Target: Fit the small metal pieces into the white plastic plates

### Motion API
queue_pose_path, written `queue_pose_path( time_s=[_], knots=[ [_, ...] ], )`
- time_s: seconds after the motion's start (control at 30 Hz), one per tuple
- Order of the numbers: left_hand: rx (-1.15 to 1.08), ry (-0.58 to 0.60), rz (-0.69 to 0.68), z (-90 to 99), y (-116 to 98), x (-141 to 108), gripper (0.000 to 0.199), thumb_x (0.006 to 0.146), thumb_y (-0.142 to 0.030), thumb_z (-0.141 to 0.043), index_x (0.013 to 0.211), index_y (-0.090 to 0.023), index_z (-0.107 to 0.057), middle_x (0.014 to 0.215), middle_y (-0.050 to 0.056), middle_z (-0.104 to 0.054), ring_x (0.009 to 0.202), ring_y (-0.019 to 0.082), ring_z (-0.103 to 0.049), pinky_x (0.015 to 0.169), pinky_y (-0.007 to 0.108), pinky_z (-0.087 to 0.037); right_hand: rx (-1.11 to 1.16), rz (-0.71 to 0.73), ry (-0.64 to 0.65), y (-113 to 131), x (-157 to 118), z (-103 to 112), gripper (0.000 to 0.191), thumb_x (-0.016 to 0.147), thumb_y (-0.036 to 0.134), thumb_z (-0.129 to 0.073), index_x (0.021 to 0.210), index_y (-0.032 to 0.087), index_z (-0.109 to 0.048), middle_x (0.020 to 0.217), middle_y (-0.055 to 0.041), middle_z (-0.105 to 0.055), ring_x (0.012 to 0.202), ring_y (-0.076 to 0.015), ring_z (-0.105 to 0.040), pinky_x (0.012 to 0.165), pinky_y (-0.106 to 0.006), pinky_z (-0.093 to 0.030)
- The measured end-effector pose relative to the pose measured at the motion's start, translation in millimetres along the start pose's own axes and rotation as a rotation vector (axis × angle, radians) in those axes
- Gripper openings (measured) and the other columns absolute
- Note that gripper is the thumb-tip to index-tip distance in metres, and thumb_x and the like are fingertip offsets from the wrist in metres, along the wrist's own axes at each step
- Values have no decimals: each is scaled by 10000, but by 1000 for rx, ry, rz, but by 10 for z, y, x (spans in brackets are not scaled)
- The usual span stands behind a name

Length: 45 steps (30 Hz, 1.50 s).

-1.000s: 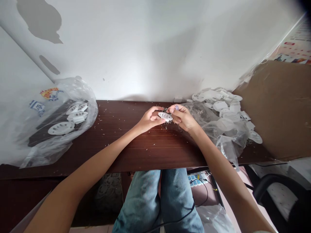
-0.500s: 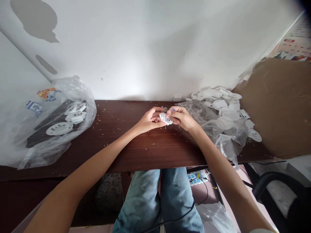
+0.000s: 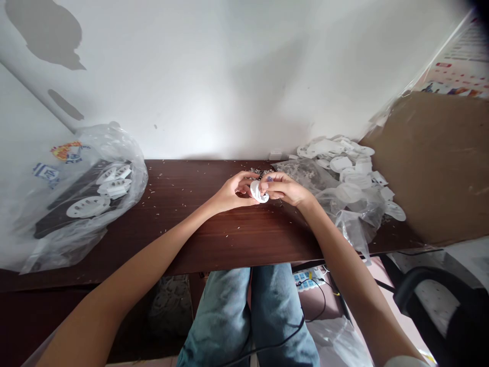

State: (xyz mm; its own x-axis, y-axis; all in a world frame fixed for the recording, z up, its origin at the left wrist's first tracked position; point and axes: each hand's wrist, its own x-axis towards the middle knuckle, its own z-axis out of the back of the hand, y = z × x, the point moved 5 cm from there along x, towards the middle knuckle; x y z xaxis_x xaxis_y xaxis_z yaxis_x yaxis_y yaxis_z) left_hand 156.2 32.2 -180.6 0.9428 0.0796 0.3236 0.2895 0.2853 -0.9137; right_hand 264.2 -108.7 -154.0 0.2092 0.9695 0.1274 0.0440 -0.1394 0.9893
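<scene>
A white plastic slotted disc is held edge-on between my two hands, above the dark wooden table. My left hand curls round its left side. My right hand pinches its right side and also holds a small purple-tipped object, possibly a tool, though most of it is hidden by my fingers. A small heap of dark shavings lies just behind my hands, with pale flecks scattered across the tabletop.
To the left, a clear plastic bag holds finished white slotted discs and a black piece. To the right, a heap of white plastic pieces lies on another clear bag, beside a brown cardboard sheet. A wall stands behind the table.
The white disc has turned in my hands, now showing a rounder, more edge-on shape. My hands have stayed close together at the same spot, and the camera view has shifted slightly.
</scene>
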Motion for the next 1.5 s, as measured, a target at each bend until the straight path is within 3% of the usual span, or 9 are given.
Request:
queue_pose_path(
  time_s=[0.13,0.3,0.47,0.63,0.9,1.07,1.3,1.4,1.5],
  knots=[
    [-41,-34,-1,44,12,18,687,768,-348,-929,1373,-251,-619,1287,106,-721,1067,236,-747,892,361,-623,104,50,-30,-8,36,52,265,894,410,-789,812,165,-729,527,85,-406,447,-49,-242,479,-255,-163],
    [-96,-123,17,124,77,56,436,866,-445,-846,1187,-196,-687,948,45,-731,829,167,-725,761,306,-601,180,83,-204,15,58,154,190,842,336,-793,875,168,-711,740,35,-609,449,-30,-242,459,-263,-160],
    [-105,-151,7,133,103,68,435,850,-430,-860,1169,-206,-666,1014,51,-734,841,158,-715,773,305,-592,90,80,-284,34,52,153,227,791,321,-857,910,181,-724,631,78,-492,476,-44,-237,461,-260,-165],
    [-53,-119,-36,89,64,56,508,792,-344,-909,1204,-214,-641,1187,79,-720,960,169,-717,846,303,-595,70,117,-209,32,47,106,251,791,363,-896,919,199,-757,708,47,-563,517,-51,-298,480,-254,-198],
    [-21,-83,-52,51,40,49,505,784,-309,-911,1196,-216,-634,1148,70,-723,931,163,-707,820,302,-586,32,138,-101,3,26,66,298,704,418,-973,809,217,-779,725,12,-637,554,-73,-372,504,-255,-241],
    [10,-63,-48,35,30,37,478,807,-336,-897,1202,-218,-656,1169,76,-720,920,160,-702,816,300,-583,131,130,-5,-4,1,28,398,657,492,-987,752,204,-729,725,24,-676,470,-27,-276,474,-243,-217],
    [29,-60,-74,26,38,46,496,800,-325,-895,1218,-219,-650,1203,79,-704,914,155,-693,802,290,-575,126,158,18,36,-22,51,388,765,552,-906,840,215,-729,632,66,-581,433,-23,-185,458,-238,-185],
    [57,-68,-68,20,6,30,502,817,-317,-874,1244,-226,-626,1197,80,-702,926,166,-700,791,295,-574,-36,131,-66,60,-6,110,352,838,516,-849,984,207,-766,681,50,-599,474,-49,-290,485,-248,-254],
    [82,-63,-36,12,-7,11,571,830,-320,-861,1324,-245,-584,1217,85,-705,966,188,-714,808,314,-580,-315,137,-234,91,3,225,326,820,410,-857,1045,200,-750,901,-15,-715,701,-120,-569,630,-263,-430]
  ],
)
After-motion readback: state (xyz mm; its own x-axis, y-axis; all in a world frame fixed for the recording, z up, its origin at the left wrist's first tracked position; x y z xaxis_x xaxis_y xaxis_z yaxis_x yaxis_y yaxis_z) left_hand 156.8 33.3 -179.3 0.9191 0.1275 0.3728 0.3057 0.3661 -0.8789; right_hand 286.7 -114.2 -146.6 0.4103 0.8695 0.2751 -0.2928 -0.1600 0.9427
